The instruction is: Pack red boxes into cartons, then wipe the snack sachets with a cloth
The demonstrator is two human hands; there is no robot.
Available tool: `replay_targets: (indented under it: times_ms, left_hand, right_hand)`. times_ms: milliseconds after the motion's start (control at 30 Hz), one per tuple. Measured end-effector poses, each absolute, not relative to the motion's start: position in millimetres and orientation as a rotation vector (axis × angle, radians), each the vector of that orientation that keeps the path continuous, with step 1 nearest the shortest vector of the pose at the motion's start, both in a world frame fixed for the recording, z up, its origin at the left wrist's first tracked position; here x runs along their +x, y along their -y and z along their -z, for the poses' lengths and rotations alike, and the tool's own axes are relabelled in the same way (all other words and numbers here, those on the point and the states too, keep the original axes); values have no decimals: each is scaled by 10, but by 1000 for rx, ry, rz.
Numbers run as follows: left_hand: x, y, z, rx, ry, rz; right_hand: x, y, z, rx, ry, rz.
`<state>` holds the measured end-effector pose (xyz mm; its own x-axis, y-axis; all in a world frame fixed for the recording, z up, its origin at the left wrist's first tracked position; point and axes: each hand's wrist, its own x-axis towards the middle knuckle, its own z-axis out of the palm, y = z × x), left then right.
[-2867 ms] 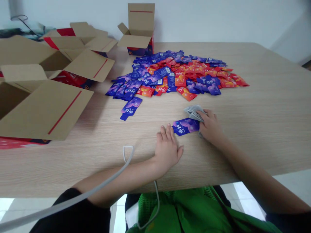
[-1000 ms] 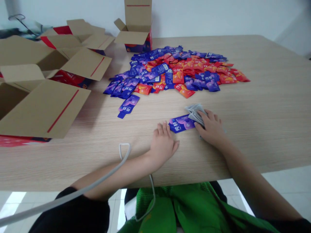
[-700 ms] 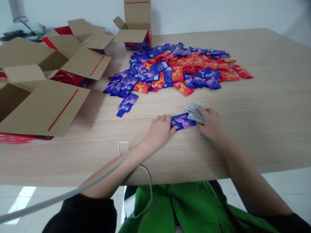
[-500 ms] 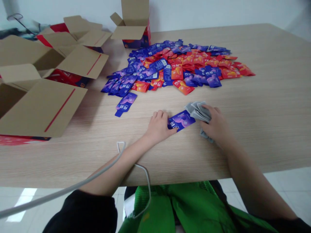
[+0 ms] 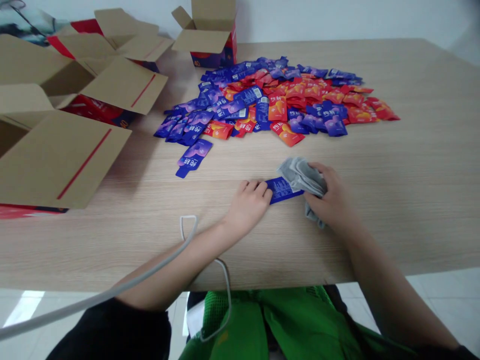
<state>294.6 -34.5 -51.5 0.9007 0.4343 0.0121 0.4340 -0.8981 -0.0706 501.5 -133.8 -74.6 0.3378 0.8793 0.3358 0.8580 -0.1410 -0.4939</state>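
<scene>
My left hand [image 5: 252,202] is closed on the left end of a blue sachet [image 5: 279,190], which lies on the table with its printed text side up. In my right hand [image 5: 332,200] is a bunched grey cloth [image 5: 300,174], the fingers wrapped round it. The cloth overlaps the right end of that sachet. Another blue sachet [image 5: 195,156] with purple fruit on it lies alone, left of and beyond my left hand. Farther back spreads a pile of blue sachets and orange-red sachets [image 5: 277,108].
Open cardboard boxes [image 5: 88,160] with raised flaps stand along the left side. One more open box [image 5: 213,55] is at the back by the wall. A grey cable [image 5: 157,270] crosses in front of my left forearm. The table's front edge runs close to my body.
The sachet between my hands has been turned over, from its purple fruit side to its text side. The cloth has moved slightly left onto its right end.
</scene>
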Motion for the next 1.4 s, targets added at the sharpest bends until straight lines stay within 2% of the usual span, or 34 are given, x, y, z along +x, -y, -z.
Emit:
replay_targets:
  times_ms: [267, 500, 667, 867, 1200, 1400]
  left_hand:
    - [2821, 839, 537, -2853, 1035, -96]
    - [2711, 807, 528, -2918, 1164, -204]
    - [2715, 799, 512, -2937, 1247, -270]
    - [2731, 794, 494, -2957, 1213, -302]
    - [2755, 788, 507, -2890, 1147, -330]
    - [2729, 783, 518, -2885, 1158, -298]
  right_hand:
    - [4994, 1321, 727, -2020, 1392, -92]
    - [4921, 1264, 597, -1969, 1335, -148]
    - [4527, 1106, 447, -1949, 1554, -41]
    - [4121, 900, 667, -2070, 2012, 75]
    - [4872, 1232, 838, -2212, 1792, 75]
    - [4978, 1039, 608, -2104, 1731, 52]
